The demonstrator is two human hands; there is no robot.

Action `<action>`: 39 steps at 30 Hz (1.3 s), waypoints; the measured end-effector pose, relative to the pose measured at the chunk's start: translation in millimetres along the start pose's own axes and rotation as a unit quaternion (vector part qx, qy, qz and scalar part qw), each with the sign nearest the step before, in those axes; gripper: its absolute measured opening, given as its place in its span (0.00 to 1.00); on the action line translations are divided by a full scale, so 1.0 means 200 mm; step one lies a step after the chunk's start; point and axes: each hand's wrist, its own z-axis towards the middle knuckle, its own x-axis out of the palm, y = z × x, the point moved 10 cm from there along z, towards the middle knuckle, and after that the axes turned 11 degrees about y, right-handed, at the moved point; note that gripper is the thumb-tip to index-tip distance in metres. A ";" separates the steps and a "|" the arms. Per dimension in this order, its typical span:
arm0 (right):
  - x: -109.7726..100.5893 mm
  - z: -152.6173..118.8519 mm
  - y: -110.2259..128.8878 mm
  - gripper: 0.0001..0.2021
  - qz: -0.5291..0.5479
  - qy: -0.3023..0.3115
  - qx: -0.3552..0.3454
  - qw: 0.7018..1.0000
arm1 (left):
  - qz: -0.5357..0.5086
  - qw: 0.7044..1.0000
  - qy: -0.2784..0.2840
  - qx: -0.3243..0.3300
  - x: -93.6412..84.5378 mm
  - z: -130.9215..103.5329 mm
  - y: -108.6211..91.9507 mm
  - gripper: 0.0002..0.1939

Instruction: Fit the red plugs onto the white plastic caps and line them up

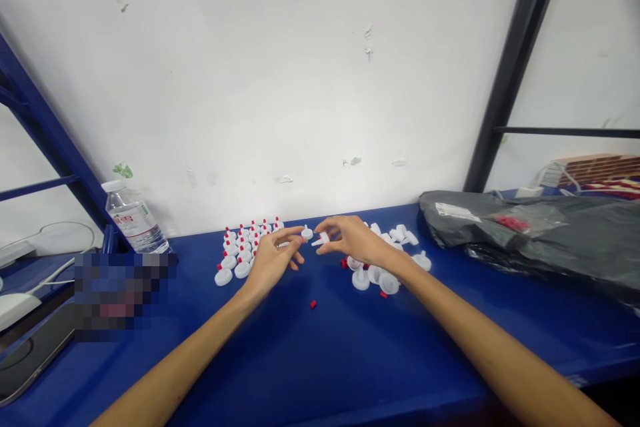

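Between thumb and fingers, my left hand point(276, 255) pinches a small white nozzle cap point(307, 233). Facing it, my right hand point(347, 237) grips another white piece point(323, 238) with a narrow tip pointing left; a little red shows on it. The two pieces are close but apart. Beside and behind my left hand stand rows of white caps with red tips point(243, 255). Loose white caps without red tips point(389, 282) lie under and around my right hand, with red bits point(344, 263) among them. One small red piece point(313, 305) lies in front of the hands.
A water bottle point(136, 219) leans at the left near the wall. A dark phone-like device point(37, 350) and white cables are at the far left. On the right lies a grey plastic bag point(525, 230) on the blue table point(280, 373). Shelf posts rise on both sides.
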 end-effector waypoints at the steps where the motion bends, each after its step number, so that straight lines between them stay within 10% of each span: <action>1: 0.00 0.00 0.00 0.17 0.011 0.002 0.003 1.000 | 0.006 1.000 0.008 0.005 0.01 0.00 0.00 0.22; 24: 0.00 -0.03 0.07 0.17 0.095 -0.019 0.014 0.995 | 0.037 0.998 0.025 0.047 0.01 -0.01 -0.09 0.20; 39: -0.01 -0.02 0.09 0.20 0.195 -0.070 0.028 0.978 | 0.050 0.992 -0.062 0.096 -0.03 -0.09 -0.21 0.19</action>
